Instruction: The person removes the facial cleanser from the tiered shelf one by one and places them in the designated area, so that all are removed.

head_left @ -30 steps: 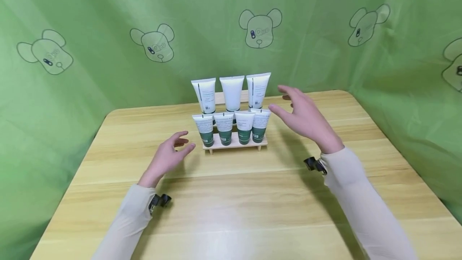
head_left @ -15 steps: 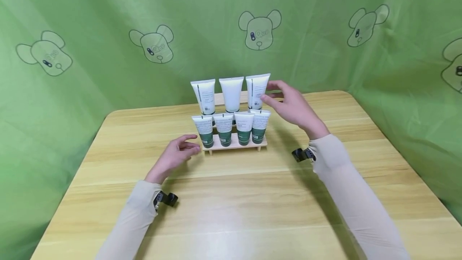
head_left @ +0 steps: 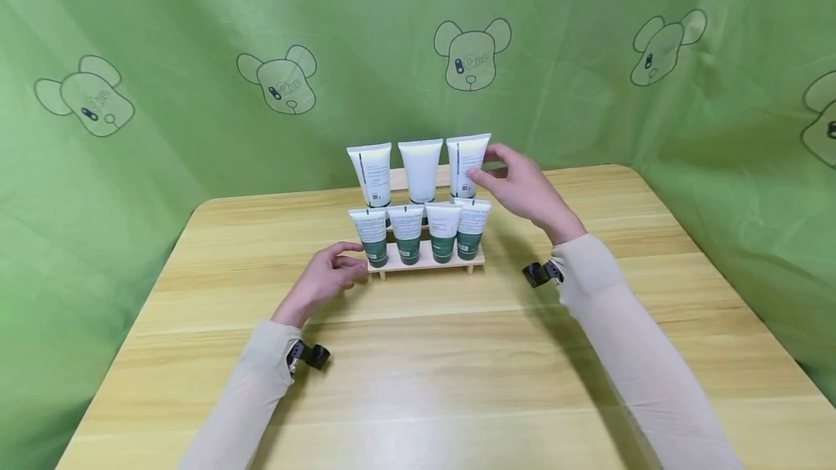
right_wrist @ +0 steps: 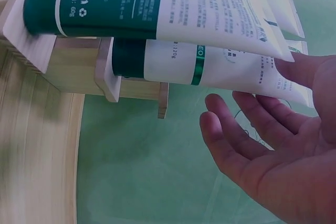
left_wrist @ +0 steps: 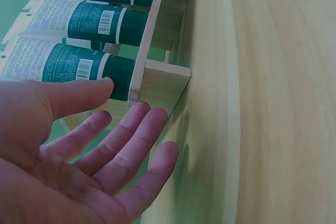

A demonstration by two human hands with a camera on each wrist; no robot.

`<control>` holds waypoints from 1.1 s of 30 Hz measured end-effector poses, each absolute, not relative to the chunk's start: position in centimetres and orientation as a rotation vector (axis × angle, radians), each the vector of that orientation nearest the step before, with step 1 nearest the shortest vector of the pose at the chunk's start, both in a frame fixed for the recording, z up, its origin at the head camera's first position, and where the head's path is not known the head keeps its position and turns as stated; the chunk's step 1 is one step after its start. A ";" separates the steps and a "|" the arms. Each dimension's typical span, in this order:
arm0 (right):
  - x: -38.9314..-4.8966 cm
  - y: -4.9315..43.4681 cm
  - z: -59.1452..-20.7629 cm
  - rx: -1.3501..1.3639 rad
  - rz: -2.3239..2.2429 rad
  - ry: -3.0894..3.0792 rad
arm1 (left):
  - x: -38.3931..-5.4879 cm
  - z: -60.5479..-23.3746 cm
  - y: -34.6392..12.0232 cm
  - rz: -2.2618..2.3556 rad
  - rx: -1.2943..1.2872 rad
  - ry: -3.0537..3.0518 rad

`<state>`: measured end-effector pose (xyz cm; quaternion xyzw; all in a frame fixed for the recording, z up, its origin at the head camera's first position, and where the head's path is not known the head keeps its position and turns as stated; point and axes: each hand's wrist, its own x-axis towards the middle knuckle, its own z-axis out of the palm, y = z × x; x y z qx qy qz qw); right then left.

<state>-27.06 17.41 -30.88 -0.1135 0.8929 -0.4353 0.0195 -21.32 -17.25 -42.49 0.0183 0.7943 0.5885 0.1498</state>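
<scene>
A small wooden tiered rack stands on the table, with three larger white tubes upright in its back row and several smaller white-and-green tubes in front. My right hand is at the back-right tube; its thumb lies over the front edge near the top. In the right wrist view, that tube has the other fingers loosely spread beside and partly behind it. My left hand is at the rack's left end. Its thumb overlaps the front-left tube, the other fingers relaxed below the shelf edge.
The wood-grain table extends in front of the rack and to both sides. Green cloth printed with bear heads hangs behind and along the sides. The front-row tubes stand close together, the two at the right overlapping in the head view.
My right hand has moved left to the back-right tube, bringing the thumb in front of it. My left hand has moved right, up to the rack's left end. The tubes stay in place.
</scene>
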 end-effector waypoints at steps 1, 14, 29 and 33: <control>-27.1 17.4 -30.9 -0.354 -1.353 2.769 | -21.4 -42.6 -17.2 1.684 0.054 2.290; -28.2 17.5 -31.6 -0.404 -1.403 2.736 | -21.9 -43.1 -16.5 1.613 0.076 2.384; -28.1 18.2 -32.5 -0.315 -1.549 2.751 | -22.1 -43.5 -16.5 1.648 0.033 2.331; -28.0 19.0 -32.7 -0.255 -1.619 2.744 | -22.1 -43.7 -16.6 1.659 0.028 2.324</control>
